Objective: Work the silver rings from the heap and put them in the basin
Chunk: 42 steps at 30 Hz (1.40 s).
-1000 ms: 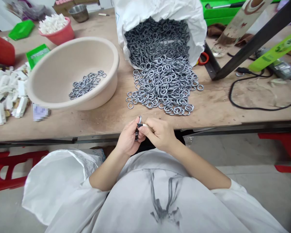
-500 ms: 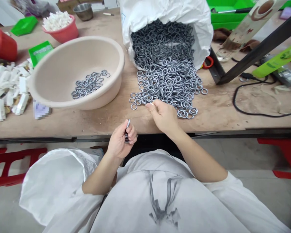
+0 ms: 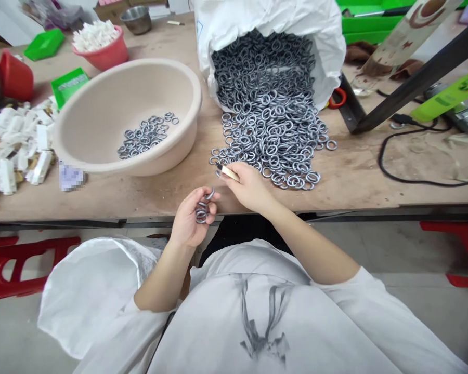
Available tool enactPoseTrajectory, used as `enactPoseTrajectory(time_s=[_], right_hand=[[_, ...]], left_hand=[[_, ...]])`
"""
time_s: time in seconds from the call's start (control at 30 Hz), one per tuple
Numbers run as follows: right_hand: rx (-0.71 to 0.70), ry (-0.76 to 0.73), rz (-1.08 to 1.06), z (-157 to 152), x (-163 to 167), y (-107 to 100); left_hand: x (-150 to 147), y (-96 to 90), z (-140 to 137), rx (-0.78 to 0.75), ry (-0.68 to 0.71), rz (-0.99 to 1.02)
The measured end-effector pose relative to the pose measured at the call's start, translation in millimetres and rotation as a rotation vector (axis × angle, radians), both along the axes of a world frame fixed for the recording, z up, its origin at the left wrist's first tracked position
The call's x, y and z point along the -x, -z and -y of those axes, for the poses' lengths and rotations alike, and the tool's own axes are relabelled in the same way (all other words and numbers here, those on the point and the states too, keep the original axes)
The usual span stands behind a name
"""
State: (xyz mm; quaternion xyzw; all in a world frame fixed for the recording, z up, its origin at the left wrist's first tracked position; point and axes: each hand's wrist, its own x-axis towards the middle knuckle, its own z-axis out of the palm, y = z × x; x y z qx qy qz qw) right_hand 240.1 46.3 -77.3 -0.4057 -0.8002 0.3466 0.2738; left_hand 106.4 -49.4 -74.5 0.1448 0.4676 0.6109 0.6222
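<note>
My left hand [image 3: 191, 215] is closed around several grey metal rings [image 3: 202, 213], with one more ring [image 3: 209, 194] between the thumb and fingers. In my right hand [image 3: 247, 187] is a short cream stick with a dark tip [image 3: 231, 173], and what looks like a ring shows by the fingertips. Just behind that hand lies a heap of grey rings [image 3: 273, 130], spilling out of a white sack [image 3: 271, 18] that rests on its side. To the left, a beige basin [image 3: 113, 98] holds a smaller group of rings [image 3: 146, 136].
White plastic pieces [image 3: 17, 140] cover the left of the wooden table [image 3: 171, 192]. Behind the basin stands a red bowl [image 3: 107, 52] of white parts. A black metal bar [image 3: 409, 78] and a black cable [image 3: 382, 161] are at right. An open white bag [image 3: 89, 296] hangs below the edge.
My right hand has drawn back from the ring heap, left and nearer to my left hand, and the cream stick now shows. My left fingers have loosened slightly, exposing more rings.
</note>
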Motion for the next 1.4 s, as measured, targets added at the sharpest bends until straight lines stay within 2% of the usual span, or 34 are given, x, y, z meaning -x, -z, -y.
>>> enactPoseTrajectory(time_s=[0.07, 0.13, 0.3, 0.43, 0.57, 0.73, 0.8, 0.93, 1.07, 1.17, 1.27, 1.33, 1.4], right_hand=[[0.167, -0.022, -0.316, 16.9, -13.2, 2.3], [0.253, -0.024, -0.467, 35.0, -22.1, 6.5], [0.222, 0.092, -0.544, 58.2, -30.4, 19.0], [0.269, 0.036, -0.637, 54.1, -36.7, 18.6], [0.199, -0.013, -0.587, 48.2, -41.7, 15.0], [0.225, -0.018, -0.568, 45.7, -47.6, 10.7], [0.131, -0.034, -0.488, 47.0, -51.5, 6.4], [-0.178, -0.063, -0.22, 53.1, -56.9, -1.5], [-0.308, -0.052, -0.111, 57.1, -57.0, -5.8], [-0.315, -0.064, -0.075, 57.6, -56.6, -8.8], [-0.257, -0.108, -0.081, 52.8, -57.4, -8.0], [-0.175, -0.095, -0.116, 44.8, -59.2, -3.1], [-0.075, 0.001, -0.171, 34.3, -61.8, 4.3]], left_hand=[[-11.8, 3.8, -1.9, -0.004, 0.047, 0.009], [-25.2, 7.3, -3.5, -0.033, 0.082, 0.007], [-47.0, 7.8, -3.8, -0.103, 0.102, -0.031], [-49.1, 4.1, -1.1, -0.128, 0.151, -0.089], [-50.8, 4.1, 2.4, -0.122, 0.202, -0.125], [-51.0, 2.6, 2.9, -0.144, 0.282, -0.111], [-49.6, 1.2, 2.0, -0.139, 0.28, -0.094], [-48.1, -0.3, 1.5, -0.079, 0.201, -0.093], [-47.8, -0.1, 2.1, -0.067, 0.189, -0.093], [-45.7, 1.6, 2.0, -0.072, 0.196, -0.099], [-43.0, 4.7, 3.7, -0.098, 0.223, -0.107], [-41.5, 5.9, 7.1, -0.159, 0.307, -0.115], [-38.0, 3.5, 11.1, -0.25, 0.403, -0.146]])
